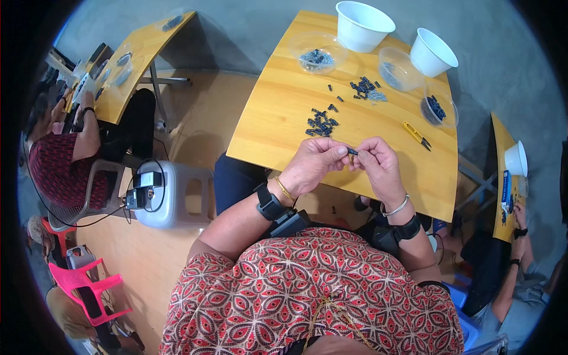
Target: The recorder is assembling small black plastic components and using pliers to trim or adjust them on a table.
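Above the near edge of the wooden table, my left hand (319, 161) and my right hand (376, 163) meet, fingertips pinched on a small black cylindrical part (352, 151). Its exact kind is too small to make out. Just beyond my left hand lies a loose pile of similar black parts (321, 123). Farther back is another pile of black parts (365, 89) beside small clear pieces (377, 96). To the right of my hands lie yellow thread snips (417, 135), their dark blades pointing toward me.
Clear plastic bowls (296, 52) with small parts stand at the back of the table (266, 112), near two white tubs (364, 29). A grey stool (171, 201) carrying cables and a black device is on my left. Other people sit at tables on both sides; a pink chair (89, 284) stands lower left.
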`<state>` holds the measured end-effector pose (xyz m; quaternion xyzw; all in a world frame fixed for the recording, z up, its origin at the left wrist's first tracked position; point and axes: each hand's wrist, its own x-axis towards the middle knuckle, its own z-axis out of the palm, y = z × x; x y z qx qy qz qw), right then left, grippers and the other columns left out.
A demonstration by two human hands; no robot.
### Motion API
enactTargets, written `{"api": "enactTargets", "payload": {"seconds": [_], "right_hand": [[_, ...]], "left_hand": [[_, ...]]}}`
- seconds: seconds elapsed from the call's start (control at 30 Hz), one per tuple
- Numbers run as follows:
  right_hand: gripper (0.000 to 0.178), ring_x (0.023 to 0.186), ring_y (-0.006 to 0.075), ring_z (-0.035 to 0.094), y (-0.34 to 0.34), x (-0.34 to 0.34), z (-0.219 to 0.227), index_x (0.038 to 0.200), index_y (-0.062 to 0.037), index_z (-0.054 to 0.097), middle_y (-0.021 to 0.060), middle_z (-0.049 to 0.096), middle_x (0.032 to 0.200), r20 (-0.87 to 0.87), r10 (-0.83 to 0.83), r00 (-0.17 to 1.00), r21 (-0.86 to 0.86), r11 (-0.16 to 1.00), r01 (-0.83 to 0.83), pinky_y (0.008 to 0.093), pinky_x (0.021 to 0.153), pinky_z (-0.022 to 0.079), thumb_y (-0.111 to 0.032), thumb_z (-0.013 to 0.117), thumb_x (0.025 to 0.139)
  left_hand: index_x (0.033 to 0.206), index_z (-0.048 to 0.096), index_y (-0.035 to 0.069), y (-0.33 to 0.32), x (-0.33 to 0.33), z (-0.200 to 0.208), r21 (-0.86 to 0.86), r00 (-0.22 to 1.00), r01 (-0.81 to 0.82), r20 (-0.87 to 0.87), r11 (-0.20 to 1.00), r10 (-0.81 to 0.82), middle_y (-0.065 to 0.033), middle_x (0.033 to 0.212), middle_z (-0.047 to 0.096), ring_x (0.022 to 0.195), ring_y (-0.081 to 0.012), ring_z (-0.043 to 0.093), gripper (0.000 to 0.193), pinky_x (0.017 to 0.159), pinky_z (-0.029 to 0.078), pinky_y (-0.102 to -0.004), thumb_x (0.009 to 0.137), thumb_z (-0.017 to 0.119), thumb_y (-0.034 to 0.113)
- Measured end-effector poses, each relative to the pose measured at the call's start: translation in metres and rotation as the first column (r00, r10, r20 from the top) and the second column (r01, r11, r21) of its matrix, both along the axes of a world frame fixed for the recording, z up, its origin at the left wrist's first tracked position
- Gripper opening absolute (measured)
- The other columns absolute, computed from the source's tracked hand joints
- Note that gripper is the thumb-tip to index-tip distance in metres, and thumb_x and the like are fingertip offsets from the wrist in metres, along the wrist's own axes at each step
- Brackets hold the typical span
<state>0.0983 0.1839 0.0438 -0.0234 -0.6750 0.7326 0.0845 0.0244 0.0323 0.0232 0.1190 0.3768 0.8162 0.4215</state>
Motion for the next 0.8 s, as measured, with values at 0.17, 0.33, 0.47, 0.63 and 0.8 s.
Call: {"api": "enactTargets", "payload": {"seconds": [0.17,0.33,0.47,0.63,0.8], "right_hand": [[0.001,0.062,0.0087,0.053,-0.004,-0.002,0.002,0.085,-0.0019,0.049,0.003,0.054,0.07,0.002,-0.004,1.0,-0.131,0.991,0.004,0.0218,0.059,0.046,-0.003,0.048,0.085],[0.002,0.063,0.0091,0.054,-0.007,-0.008,-0.001,0.084,-0.0025,0.05,0.0038,0.055,0.071,-0.013,-0.016,1.0,-0.274,0.962,0.012,0.0227,0.059,0.047,-0.003,0.051,0.085],[0.003,0.064,0.0095,0.055,-0.008,-0.009,-0.006,0.083,-0.0028,0.05,0.0048,0.056,0.071,-0.031,-0.036,0.999,-0.323,0.946,0.024,0.023,0.058,0.048,-0.004,0.053,0.084],[0.005,0.061,0.0097,0.055,-0.013,-0.018,-0.017,0.08,-0.0032,0.05,0.0049,0.057,0.07,-0.034,-0.06,0.998,-0.313,0.949,0.046,0.0227,0.057,0.048,-0.004,0.053,0.084],[0.007,0.059,0.0093,0.055,-0.016,-0.025,-0.025,0.077,-0.0037,0.051,0.0048,0.057,0.069,-0.04,-0.074,0.996,-0.284,0.957,0.06,0.022,0.056,0.047,-0.003,0.053,0.084]], "left_hand": [[0.091,0.06,-0.001,0.001,0.003,0.0,0.005,0.998,-0.048,-0.035,0.999,0.048,-0.0081,0.08,0.061,0.073,-0.0145,0.058,0.013,0.07,0.048,-0.0264,0.085,0.052,0.006],[0.092,0.059,-0.003,0.006,0.001,0.0,0.084,0.984,-0.096,-0.144,0.992,0.108,-0.0111,0.081,0.062,0.072,-0.0164,0.058,0.013,0.07,0.047,-0.0274,0.085,0.05,0.003],[0.092,0.059,-0.004,0.006,0.002,-0.002,0.081,0.975,-0.111,-0.185,0.991,0.124,-0.011,0.081,0.062,0.072,-0.0162,0.058,0.013,0.07,0.047,-0.0271,0.085,0.05,0.003],[0.092,0.058,-0.004,0.006,-0.004,-0.011,0.026,0.94,-0.16,-0.302,0.987,0.16,-0.0108,0.08,0.061,0.072,-0.0157,0.057,0.013,0.069,0.047,-0.0271,0.085,0.049,0.002],[0.092,0.058,-0.003,0.006,-0.008,-0.022,0.066,0.959,-0.166,-0.223,0.984,0.177,-0.0088,0.078,0.06,0.071,-0.0146,0.056,0.013,0.068,0.047,-0.0264,0.086,0.049,0.004]]}}
